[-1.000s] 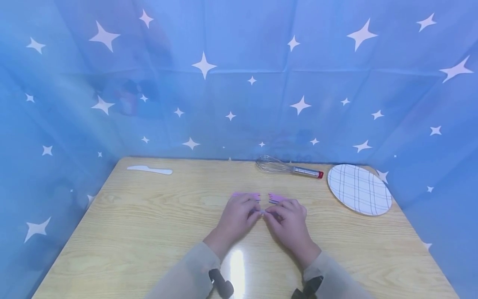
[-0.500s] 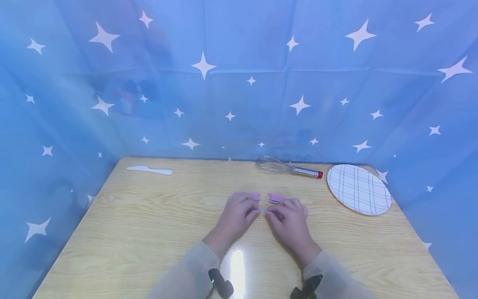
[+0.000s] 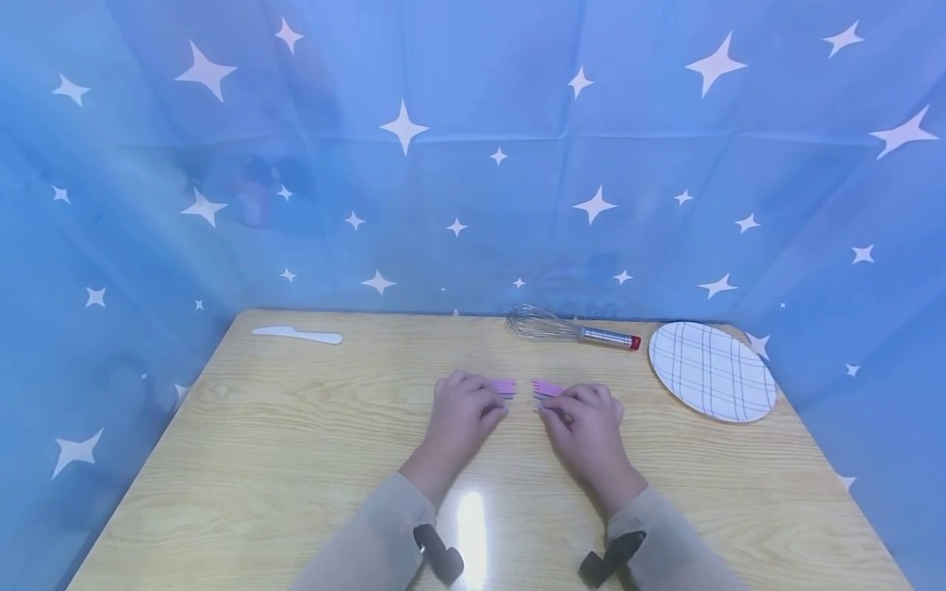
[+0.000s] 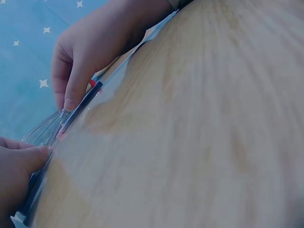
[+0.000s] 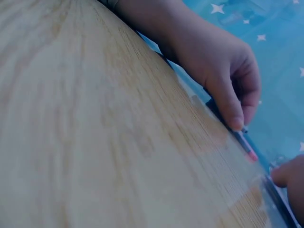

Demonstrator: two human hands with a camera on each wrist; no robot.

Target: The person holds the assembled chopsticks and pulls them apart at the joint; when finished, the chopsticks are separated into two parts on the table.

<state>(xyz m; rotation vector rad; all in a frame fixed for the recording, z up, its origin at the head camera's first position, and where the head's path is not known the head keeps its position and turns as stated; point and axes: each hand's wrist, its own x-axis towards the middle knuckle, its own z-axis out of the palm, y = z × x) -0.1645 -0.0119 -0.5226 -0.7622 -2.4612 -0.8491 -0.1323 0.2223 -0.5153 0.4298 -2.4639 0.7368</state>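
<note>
Two bundles of thin sticks lie near the middle of the table, ends facing across a small gap: a left bundle (image 3: 505, 387) and a right bundle (image 3: 547, 388), pink-purple with a darker stick in front. My left hand (image 3: 460, 410) is at the near side of the left bundle, a small greyish tip (image 5: 244, 129) showing at its pinched fingertips. My right hand (image 3: 587, 423) is at the right bundle, thumb and finger pinching a small pale piece (image 4: 65, 113). Most of what each hand pinches is hidden by fingers. A dark stick (image 4: 80, 108) with a pinkish end lies below the right fingertips.
A wire whisk (image 3: 572, 328) with a red-ended handle lies at the table's back edge. To its right is a white plate (image 3: 712, 373) with a checked pattern. A white plastic knife (image 3: 297, 335) lies at the back left. A blue star-patterned curtain (image 3: 473, 164) hangs behind.
The hands were close together with a thin pale stick between their fingertips. They have drawn apart, left and right, and slightly away from the body, uncovering the gap between the bundles.
</note>
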